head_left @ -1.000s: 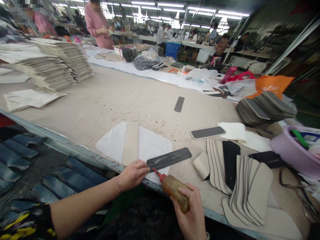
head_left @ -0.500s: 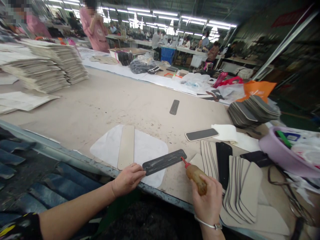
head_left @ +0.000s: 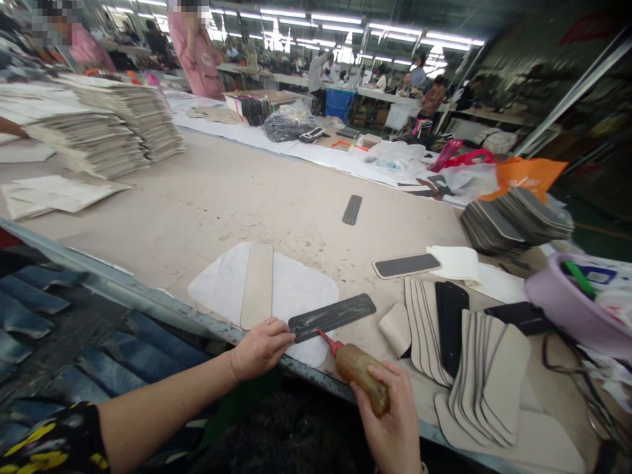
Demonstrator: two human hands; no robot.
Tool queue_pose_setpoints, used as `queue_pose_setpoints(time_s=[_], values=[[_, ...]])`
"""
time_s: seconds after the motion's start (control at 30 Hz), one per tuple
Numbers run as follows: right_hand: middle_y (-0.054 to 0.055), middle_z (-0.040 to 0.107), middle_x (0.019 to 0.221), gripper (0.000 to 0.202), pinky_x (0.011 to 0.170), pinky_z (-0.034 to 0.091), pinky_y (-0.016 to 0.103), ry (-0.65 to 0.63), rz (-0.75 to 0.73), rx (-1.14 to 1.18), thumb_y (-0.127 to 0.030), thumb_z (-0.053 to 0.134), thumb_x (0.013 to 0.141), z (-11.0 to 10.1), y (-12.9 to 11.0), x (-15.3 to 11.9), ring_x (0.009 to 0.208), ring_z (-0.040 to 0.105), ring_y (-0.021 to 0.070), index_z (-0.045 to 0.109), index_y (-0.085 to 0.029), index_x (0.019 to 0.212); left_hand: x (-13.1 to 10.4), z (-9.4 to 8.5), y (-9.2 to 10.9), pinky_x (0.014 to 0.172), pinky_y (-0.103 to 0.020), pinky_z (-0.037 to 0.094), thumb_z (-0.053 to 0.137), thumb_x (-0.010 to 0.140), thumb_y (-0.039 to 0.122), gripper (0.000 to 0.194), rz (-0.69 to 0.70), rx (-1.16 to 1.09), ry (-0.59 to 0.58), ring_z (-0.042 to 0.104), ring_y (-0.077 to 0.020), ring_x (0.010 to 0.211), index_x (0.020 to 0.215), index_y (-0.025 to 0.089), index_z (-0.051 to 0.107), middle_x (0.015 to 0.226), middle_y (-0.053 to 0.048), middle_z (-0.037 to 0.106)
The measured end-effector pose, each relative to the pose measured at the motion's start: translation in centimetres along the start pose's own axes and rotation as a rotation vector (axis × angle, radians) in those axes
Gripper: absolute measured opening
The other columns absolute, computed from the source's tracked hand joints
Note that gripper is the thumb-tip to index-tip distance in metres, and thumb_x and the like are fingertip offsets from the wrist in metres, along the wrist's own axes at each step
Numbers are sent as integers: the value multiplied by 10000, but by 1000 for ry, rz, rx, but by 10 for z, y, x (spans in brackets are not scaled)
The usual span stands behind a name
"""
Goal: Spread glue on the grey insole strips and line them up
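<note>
A dark grey strip with pale streaks lies slantwise over a white rounded sheet. My left hand pinches the strip's left end near the table edge. In my right hand is an amber glue bottle, tilted so its red nozzle points at the strip's lower edge, left of its middle. Whether the tip touches is hard to tell. A beige strip lies on the white sheet, just beyond my left hand. Farther right rests a grey strip with a beige border.
Fanned beige pieces and black pieces lie at the right, near a purple basin. Grey pieces are stacked behind them. Tall beige stacks stand back left. A person in pink stands beyond the table.
My right hand and the bottle have moved left, bringing the nozzle from the strip's right end towards its left part. My left hand still holds the strip's end. The view has shifted slightly.
</note>
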State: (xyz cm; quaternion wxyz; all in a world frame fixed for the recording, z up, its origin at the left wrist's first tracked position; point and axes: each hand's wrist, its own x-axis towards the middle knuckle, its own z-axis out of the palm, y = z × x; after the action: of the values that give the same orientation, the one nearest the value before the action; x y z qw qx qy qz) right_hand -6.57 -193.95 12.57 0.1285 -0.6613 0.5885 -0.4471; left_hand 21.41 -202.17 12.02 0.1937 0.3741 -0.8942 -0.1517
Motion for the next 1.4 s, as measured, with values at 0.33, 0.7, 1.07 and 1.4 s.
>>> queue_pose_setpoints(time_s=[0.33,0.7,1.07,1.4], values=[[110,525,1021,272,814,442,398,103,-4,-29,-307,656,803,-15,8,6,972,529,241,543,-164,1006,0,1,0,757,-281,470,479,890,138,205,-16,2,-10,521,-160,838,1020,178,633,890,-69,585],[109,497,1069,283,850,460,394,-18,-15,103,-198,631,810,15,-11,14,1043,498,231,520,-178,1070,1,0,3,756,-277,467,470,892,135,210,-16,8,-14,520,-159,835,1019,170,633,888,-69,587],[104,485,1070,264,856,474,428,-35,1,105,-200,604,824,32,-18,17,1040,486,235,513,-191,1071,0,0,2,757,-280,460,478,889,125,204,-15,-5,-24,502,-158,833,1023,173,624,897,-67,579],[114,506,1030,292,843,457,441,191,33,-167,-271,631,815,7,21,21,1008,492,246,535,-157,1066,2,-3,3,776,-281,467,474,894,113,204,9,-7,13,508,-158,858,1032,174,612,918,-70,569]])
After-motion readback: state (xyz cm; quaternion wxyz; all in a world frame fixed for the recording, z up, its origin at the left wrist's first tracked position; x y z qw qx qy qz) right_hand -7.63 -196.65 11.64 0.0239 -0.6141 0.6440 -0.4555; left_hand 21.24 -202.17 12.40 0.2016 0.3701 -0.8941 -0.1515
